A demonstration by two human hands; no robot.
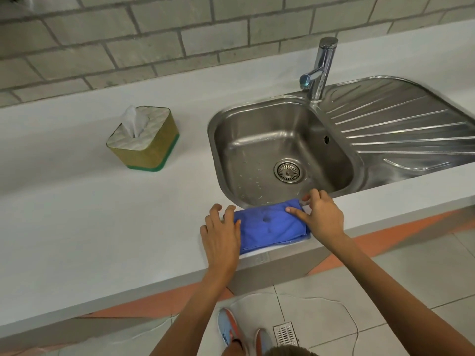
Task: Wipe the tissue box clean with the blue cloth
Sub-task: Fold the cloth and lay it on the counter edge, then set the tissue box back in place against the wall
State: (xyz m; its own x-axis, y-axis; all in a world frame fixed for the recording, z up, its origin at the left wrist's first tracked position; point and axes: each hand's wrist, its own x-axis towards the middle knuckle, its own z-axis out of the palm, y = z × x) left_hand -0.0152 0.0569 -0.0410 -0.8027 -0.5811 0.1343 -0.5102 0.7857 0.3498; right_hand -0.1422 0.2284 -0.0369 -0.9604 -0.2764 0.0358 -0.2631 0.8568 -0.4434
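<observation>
Here, both hands, the left hand (221,233) and right hand (321,215), rest spread-fingered on the folded blue cloth (270,226) at the counter's (77,227) edge, seemingly about to gather it, while the untouched tissue box (144,138) sits well away to the left.

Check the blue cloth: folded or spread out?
Folded. The blue cloth lies as a compact rectangle on the counter edge before the sink, layered edges showing at its right end, both hands resting on its ends.

Bare counter (84,214) around tissue box (144,140) — sink (359,160) rightward
</observation>
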